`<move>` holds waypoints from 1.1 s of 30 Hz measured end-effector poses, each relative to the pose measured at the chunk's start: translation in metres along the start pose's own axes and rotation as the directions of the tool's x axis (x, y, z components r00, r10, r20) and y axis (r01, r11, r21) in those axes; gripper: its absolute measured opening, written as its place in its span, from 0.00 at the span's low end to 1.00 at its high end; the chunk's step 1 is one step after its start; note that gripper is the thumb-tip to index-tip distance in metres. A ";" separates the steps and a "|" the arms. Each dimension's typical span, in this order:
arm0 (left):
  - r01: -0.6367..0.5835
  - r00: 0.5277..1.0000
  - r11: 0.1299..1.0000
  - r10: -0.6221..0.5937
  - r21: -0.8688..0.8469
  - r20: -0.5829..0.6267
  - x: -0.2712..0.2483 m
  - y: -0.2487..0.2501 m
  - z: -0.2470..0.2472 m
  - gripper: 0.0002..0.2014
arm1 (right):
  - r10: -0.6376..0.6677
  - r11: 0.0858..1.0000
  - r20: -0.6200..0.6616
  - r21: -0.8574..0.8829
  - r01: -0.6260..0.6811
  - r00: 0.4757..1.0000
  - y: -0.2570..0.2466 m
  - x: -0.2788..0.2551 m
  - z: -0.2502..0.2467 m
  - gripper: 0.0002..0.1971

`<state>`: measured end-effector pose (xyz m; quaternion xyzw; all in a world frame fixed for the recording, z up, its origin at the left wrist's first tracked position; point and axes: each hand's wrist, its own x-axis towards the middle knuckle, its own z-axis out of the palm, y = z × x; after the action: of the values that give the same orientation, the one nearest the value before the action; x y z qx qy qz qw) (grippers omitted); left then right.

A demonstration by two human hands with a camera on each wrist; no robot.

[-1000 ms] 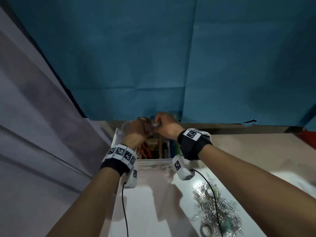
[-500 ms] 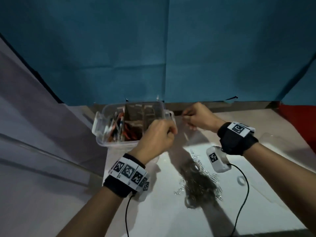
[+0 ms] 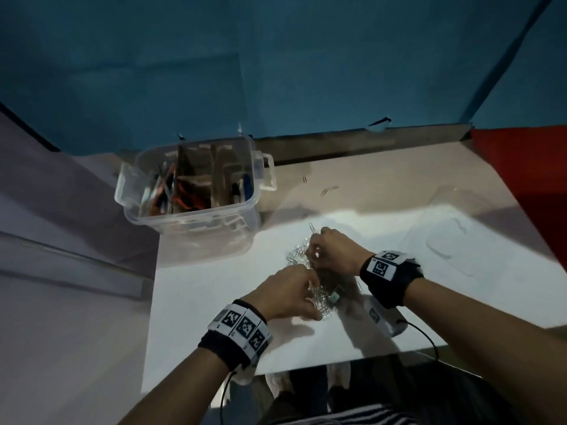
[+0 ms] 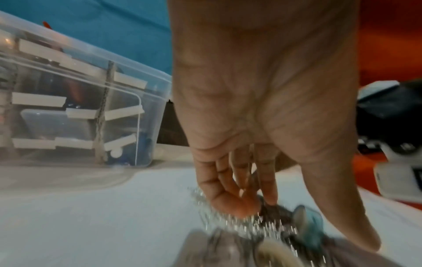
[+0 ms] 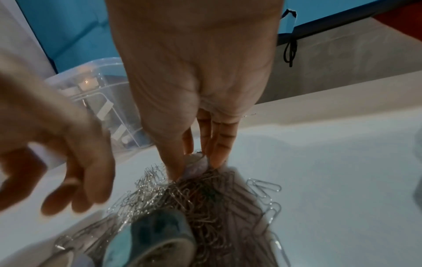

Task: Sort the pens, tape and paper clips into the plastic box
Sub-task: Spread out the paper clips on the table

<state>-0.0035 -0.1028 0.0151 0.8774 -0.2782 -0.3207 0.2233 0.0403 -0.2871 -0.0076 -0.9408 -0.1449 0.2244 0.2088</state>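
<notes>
Both hands are down in the paper clips (image 3: 299,256), piled mid-table on the white table (image 3: 196,302). Left hand (image 3: 288,294) sits at the near edge, fingers (image 4: 230,200) curled loosely into the clips, not clearly gripping anything. A teal tape roll (image 5: 157,234) lies right beside it. Right hand (image 3: 333,254) is just past that, thumb and fingertips (image 5: 219,153) pinching something pale off the heap. Two stray clips (image 3: 329,190) lie farther back. The plastic box (image 3: 190,191), far left, has pens (image 3: 167,191) in its left compartment.
</notes>
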 end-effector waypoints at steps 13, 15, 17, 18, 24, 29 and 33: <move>0.043 0.969 0.969 0.019 0.245 -0.248 -0.016 -0.002 0.054 0.13 | -0.095 0.995 0.124 0.007 0.095 0.988 0.018 -0.072 -0.026 0.11; 0.049 0.952 0.986 0.003 0.161 -0.307 -0.015 -0.001 0.055 0.15 | -0.070 0.997 0.109 -0.016 0.072 0.992 0.028 -0.080 -0.028 0.12; 0.010 0.938 1.000 -0.003 0.020 -0.348 -0.012 0.007 0.053 0.17 | -0.007 1.000 0.051 -0.023 0.008 0.999 0.047 -0.086 -0.037 0.13; -0.023 0.936 0.998 0.000 -0.061 -0.353 -0.010 0.012 0.053 0.16 | 0.040 0.999 0.014 -0.024 -0.040 0.999 0.058 -0.089 -0.042 0.13; -0.098 0.939 0.985 0.044 -0.142 -0.342 0.008 0.032 0.070 0.12 | 0.249 0.968 -0.069 0.040 -0.247 0.966 0.109 -0.111 -0.050 0.10; -0.035 0.911 0.998 0.007 -0.061 -0.411 0.020 0.048 0.081 0.08 | 0.231 0.972 -0.124 -0.011 -0.234 0.965 0.104 -0.108 -0.027 0.10; 0.075 0.880 0.997 -0.065 0.003 -0.471 0.028 0.060 0.086 0.09 | 0.199 0.975 -0.143 -0.068 -0.210 0.969 0.101 -0.108 -0.023 0.09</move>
<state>-0.0653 -0.1835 -0.0227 0.9407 -0.1873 -0.1035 0.2631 -0.0237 -0.4219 0.0040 -0.9716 -0.0417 0.1740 0.1548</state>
